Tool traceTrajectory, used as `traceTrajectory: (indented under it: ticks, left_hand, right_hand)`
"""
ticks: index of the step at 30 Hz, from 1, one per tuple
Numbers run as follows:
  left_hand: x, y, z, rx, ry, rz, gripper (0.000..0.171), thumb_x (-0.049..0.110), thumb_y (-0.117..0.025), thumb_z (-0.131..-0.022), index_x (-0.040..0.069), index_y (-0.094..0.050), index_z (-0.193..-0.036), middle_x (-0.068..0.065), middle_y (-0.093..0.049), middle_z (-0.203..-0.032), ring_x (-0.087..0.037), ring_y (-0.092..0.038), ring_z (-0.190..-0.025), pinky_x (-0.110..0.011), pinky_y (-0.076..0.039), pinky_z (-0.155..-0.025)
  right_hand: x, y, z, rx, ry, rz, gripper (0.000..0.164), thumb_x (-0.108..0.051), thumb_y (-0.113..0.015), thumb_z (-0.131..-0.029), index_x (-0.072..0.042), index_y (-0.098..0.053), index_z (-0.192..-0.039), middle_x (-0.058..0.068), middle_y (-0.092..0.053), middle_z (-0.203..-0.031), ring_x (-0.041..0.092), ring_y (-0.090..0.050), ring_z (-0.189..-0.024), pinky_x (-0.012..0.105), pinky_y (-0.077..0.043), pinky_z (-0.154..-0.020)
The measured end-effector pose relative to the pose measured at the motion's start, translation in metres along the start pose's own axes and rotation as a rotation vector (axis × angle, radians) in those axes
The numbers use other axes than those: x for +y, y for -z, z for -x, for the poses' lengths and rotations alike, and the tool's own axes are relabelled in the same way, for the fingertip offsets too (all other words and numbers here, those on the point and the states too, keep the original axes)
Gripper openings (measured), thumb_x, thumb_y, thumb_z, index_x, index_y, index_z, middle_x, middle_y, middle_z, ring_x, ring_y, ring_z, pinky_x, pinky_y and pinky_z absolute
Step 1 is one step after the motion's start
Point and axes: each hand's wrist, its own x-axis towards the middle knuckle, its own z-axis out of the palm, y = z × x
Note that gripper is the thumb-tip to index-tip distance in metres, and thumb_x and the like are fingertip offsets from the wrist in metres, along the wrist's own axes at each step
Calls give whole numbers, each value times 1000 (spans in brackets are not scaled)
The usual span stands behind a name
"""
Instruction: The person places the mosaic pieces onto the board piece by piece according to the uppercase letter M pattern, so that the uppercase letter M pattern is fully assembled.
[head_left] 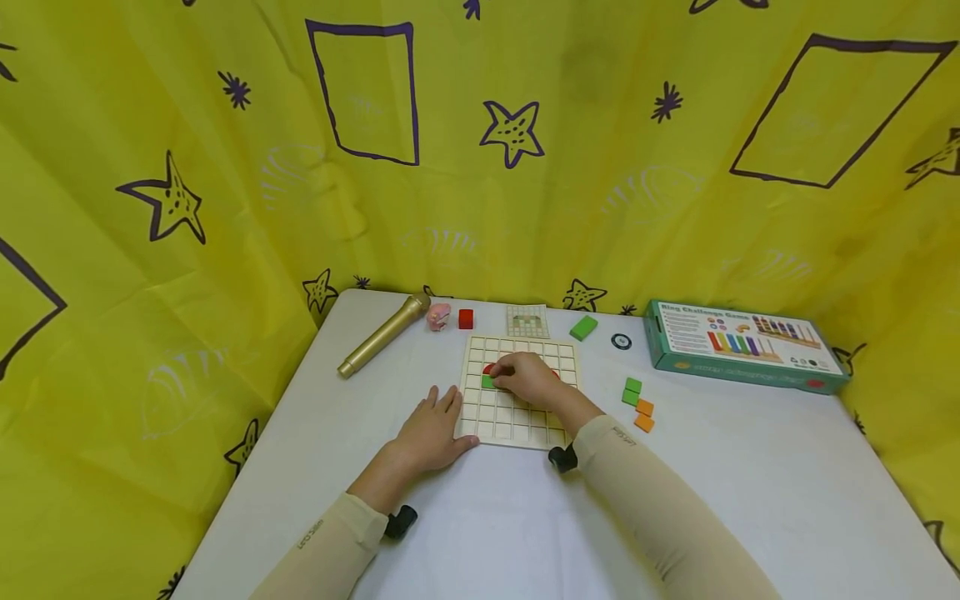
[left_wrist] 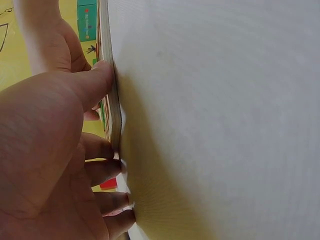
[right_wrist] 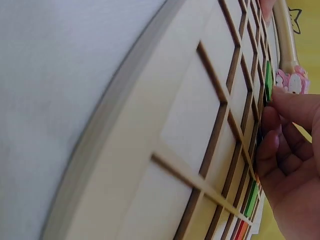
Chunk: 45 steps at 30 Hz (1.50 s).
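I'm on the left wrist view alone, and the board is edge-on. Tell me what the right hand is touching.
Observer: The right hand has its fingertips on a green piece on the gridded board.
Operator: Now list the loose colored pieces to the right of the board.
Observer: Two green squares and two orange squares lie there on the white table.

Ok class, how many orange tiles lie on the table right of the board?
2: the upper orange tile, beside two green tiles, and the lower orange tile just below, in the head view.
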Motion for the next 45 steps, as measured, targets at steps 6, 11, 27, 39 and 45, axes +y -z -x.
traceTrajectory:
  ticks: [6, 11, 27, 39, 45]
  left_hand:
    - [0, -1, -1, 1, 4, 7, 86, 57, -57, -97, -4, -33, -154, -18, -29, -162, -48, -21, -147, -51, -24, -119]
    - [1, 1, 1, -1, 11, 17, 86, 56, -57, -97, -4, -33, -154, -19, -29, -161, -48, -20, -147, -51, -24, -119]
    - [1, 3, 2, 6, 11, 16, 86, 55, -59, -97, -6, -34, -153, -20, -29, -161, -48, -20, -147, -51, -25, -119]
    - [2, 3, 1, -1, 17, 10, 86, 55, -59, -97, -5, -33, -154, -19, -29, -161, -48, -20, -148, -51, -24, -119]
    - [4, 4, 3, 1, 16, 28, 86, 54, -60, -97, -6, -34, -153, -20, -30, -161, -48, -20, -147, -51, -24, -119]
  right_hand:
    - [8, 6, 6, 2, 11, 3, 8, -17, -71, -96, -14, -75, -102, -3, -68, -97, 16, -59, -94, 37, -49, -92]
    - [14, 12, 12, 10, 7, -3, 8, -18, -70, -96, -15, -75, -102, -4, -68, -95, 16, -59, -91, 37, -50, -89]
    - [36, 35, 36, 47, -62, -29, 8, -16, -71, -96, -13, -75, -101, -1, -68, -99, 19, -58, -92, 38, -50, -87]
    - [54, 52, 53, 80, -88, -5, 10, -17, -70, -96, -11, -74, -102, 3, -67, -99, 21, -56, -85, 32, -49, -71]
    - [65, 57, 64, 80, -119, 31, 9, -18, -70, -96, -12, -74, -100, 2, -67, -97, 21, -55, -85, 33, -48, -75]
